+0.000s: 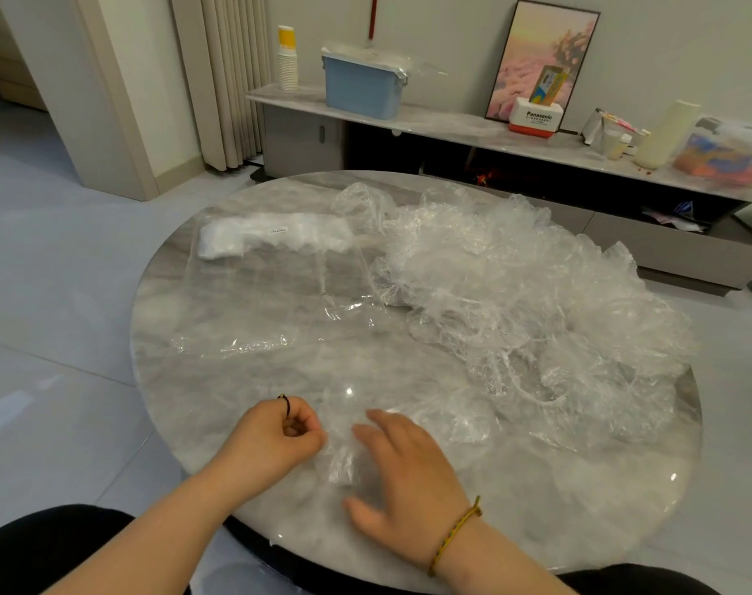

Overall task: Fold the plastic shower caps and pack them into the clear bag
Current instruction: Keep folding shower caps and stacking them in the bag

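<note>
While the left hand point(279, 435) pinches a shower cap point(344, 459), the right hand point(404, 470) presses flat.

The single head-worn view looks forward and down, close over the round surface point(601, 508), facing the far wall.

We record two items worn at the hands.

1. Left hand point(275, 435): a thin black ring point(285, 404) with a small raised bead sits on one finger; we cannot tell which finger.
2. Right hand point(404, 470): a narrow braided bracelet point(453, 536), yellow-green with blue flecks, circles the wrist just behind the hand. Its knotted end stands out on the side away from the thumb.

Both forearms point(150, 534) are uncovered. Behind the hands, on either side, we see a black garment point(52, 547).
</note>
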Motion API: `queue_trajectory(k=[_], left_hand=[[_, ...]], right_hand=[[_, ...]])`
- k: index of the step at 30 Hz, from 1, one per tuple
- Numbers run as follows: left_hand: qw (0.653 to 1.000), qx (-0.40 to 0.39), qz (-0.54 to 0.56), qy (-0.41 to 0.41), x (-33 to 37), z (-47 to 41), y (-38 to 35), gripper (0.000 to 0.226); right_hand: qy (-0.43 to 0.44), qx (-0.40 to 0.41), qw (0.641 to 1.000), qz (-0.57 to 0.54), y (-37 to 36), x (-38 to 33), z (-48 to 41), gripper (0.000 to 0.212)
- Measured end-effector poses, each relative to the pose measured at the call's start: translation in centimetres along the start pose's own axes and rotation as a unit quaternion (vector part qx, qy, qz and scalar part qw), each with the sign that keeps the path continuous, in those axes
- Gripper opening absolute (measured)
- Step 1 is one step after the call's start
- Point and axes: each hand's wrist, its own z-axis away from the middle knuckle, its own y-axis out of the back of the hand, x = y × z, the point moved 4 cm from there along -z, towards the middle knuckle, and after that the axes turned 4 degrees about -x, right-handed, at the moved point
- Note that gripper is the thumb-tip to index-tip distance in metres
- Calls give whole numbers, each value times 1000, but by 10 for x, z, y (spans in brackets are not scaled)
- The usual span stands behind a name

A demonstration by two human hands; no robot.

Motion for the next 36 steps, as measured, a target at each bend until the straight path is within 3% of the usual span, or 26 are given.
queue_trajectory(k=[3, 6, 10, 12, 15, 19, 22, 24, 27, 29, 32, 36], left_hand=[[1000, -20, 21, 0, 4, 4, 2, 15], [998, -62, 2, -1, 6, 8, 6, 27], [997, 11, 66, -28, 12, 6, 23, 16], [993, 8, 107, -48, 15, 5, 26, 17], [991, -78, 83, -67, 16, 11, 14, 38], [982, -183, 14, -47, 5, 16, -11, 52], [989, -134, -41, -35, -6, 9, -24, 46], [992, -74, -92, -56, -7, 4, -29, 47], [986, 4, -147, -77, -8, -2, -32, 42], [981, 10, -175, -86, -5, -2, -34, 41], [975, 1, -204, -86, -1, -2, -35, 38], [979, -21, -175, -100, 3, 3, -38, 31]], right_hand=[[-32, 6, 999, -1, -12, -7, 0, 64], [-42, 32, 997, -54, -11, -6, -6, 39], [-75, 4, 972, -224, -14, 2, -10, 38], [-121, -32, 929, -349, -16, 4, -7, 42], [-160, -40, 852, -496, -15, 8, -8, 7], [-228, -34, 753, -617, -15, 17, -9, 11], [-263, -33, 668, -695, -15, 16, -10, 30], [-290, -21, 653, -699, -14, 15, -9, 30], [-300, 39, 738, -604, -12, 26, -11, 30], [-303, 75, 789, -529, -6, 34, -11, 31], [-316, 82, 833, -447, 2, 43, -11, 32], [-322, 17, 865, -386, 0, 48, -19, 30]])
